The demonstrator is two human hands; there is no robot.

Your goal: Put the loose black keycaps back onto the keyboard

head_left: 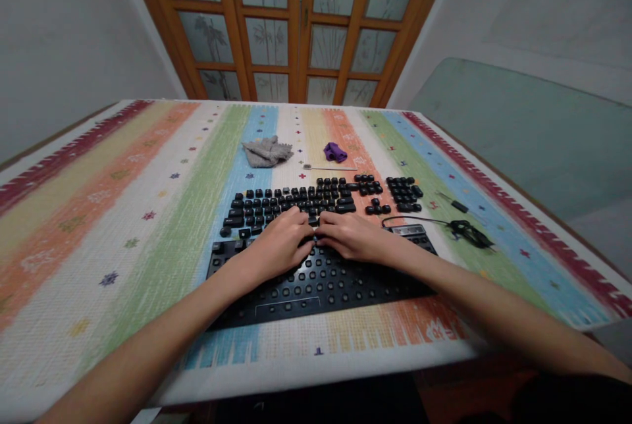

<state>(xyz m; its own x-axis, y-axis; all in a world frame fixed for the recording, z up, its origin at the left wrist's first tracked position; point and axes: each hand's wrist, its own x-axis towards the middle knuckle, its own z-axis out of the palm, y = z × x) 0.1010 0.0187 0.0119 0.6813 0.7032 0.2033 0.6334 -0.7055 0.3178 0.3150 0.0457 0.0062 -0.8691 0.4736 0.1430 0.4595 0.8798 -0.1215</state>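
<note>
A black keyboard base [330, 279] lies at the table's near side, most of its key sockets bare. A few keycaps [217, 247] sit along its upper left edge. My left hand [281, 239] and my right hand [350, 234] meet at the base's upper middle, fingers bent and pressed together, fingertips nearly touching. Whatever small piece is between the fingertips is hidden. Just beyond the hands, loose black keycaps [261, 203] are laid out in keyboard order. A separate block of number-pad keycaps [403, 193] lies to the right.
A grey cloth [266, 152] and a crumpled purple cloth [335, 152] lie farther back, with a thin brush [330, 168] near them. To the right are a coiled black cable [469, 233] and a small black-handled tool [459, 205]. A striped tablecloth [162, 213] covers the table.
</note>
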